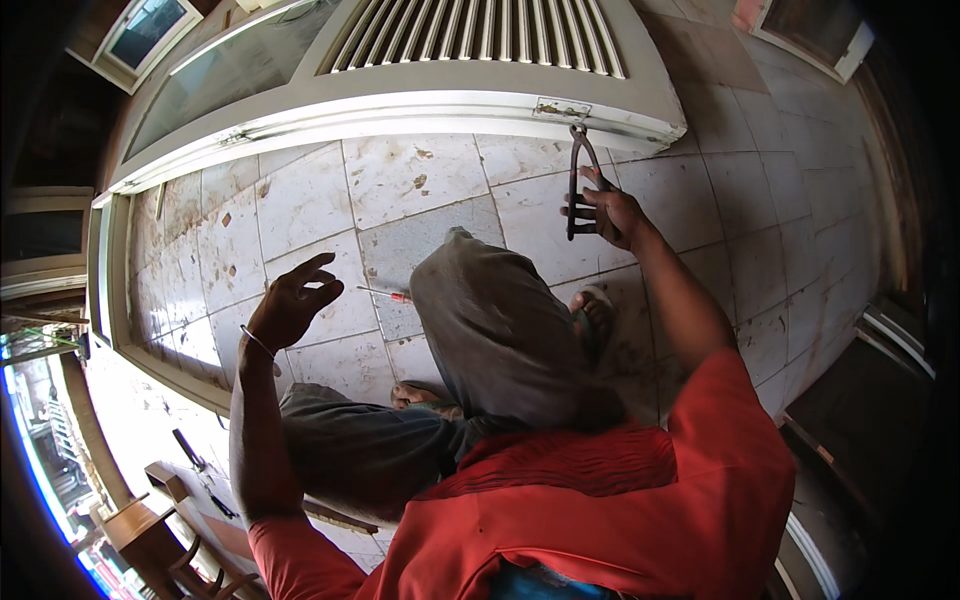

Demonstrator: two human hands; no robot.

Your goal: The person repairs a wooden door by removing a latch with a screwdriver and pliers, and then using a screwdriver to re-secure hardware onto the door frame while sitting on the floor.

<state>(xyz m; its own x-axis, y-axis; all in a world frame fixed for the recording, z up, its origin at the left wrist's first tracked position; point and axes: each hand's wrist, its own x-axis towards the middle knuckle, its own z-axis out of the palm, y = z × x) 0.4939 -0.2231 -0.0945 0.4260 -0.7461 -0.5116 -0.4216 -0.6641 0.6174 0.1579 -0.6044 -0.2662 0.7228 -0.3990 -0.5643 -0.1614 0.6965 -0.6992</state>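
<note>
A tiled floor (305, 215) spreads underneath, its white squares stained and flecked with brown. Along the far side stretches a white louvred door (400, 106), its long edge facing the person, with a metal lock plate (563, 107) set into that edge toward the right end. The right hand (618, 215) holds a pair of dark metal pincers (574, 180), the fingers hooked around handles that stand apart in a narrow V. The pincers point away from the person, their long axis running roughly crosswise to the door's edge, and their head is right by the lock plate (whether it touches the metal, I cannot tell). Of the two hands, the right is clearly nearer the plate; the left hand (295, 295) is well apart from it, empty, raised over the floor with fingers half curled and thumb spread. Between the left hand and the bent knee (470, 290), a red-handled screwdriver (400, 297) lies on the tiles, its shaft pointing left
</note>
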